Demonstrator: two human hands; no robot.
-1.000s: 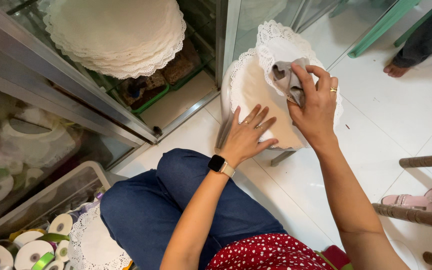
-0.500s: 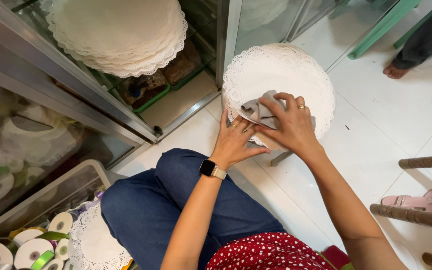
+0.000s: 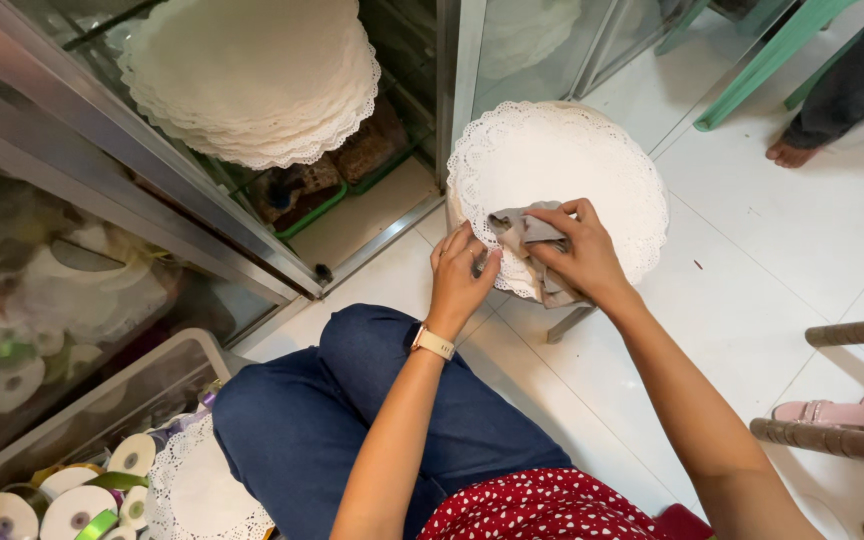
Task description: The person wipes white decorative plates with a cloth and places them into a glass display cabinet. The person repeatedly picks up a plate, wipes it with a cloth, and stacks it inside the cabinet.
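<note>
A round white lace doily [image 3: 562, 165] lies flat on a small stool in front of me. My right hand [image 3: 584, 258] holds a crumpled grey cloth [image 3: 524, 236] against the doily's near part. My left hand [image 3: 460, 275] rests on the doily's near left edge, fingers pressing it down beside the cloth. A watch with a light strap sits on my left wrist.
A stack of white lace doilies [image 3: 252, 75] lies on a glass cabinet shelf at upper left. Ribbon rolls [image 3: 72, 505] and another doily fill a clear box at lower left. A green chair leg [image 3: 767, 60], another person's bare foot [image 3: 792, 150] and pink sandals [image 3: 842, 412] are to the right.
The doily was tilted up a second ago and now lies flat. My right hand with the cloth has moved from its top edge down to its near part.
</note>
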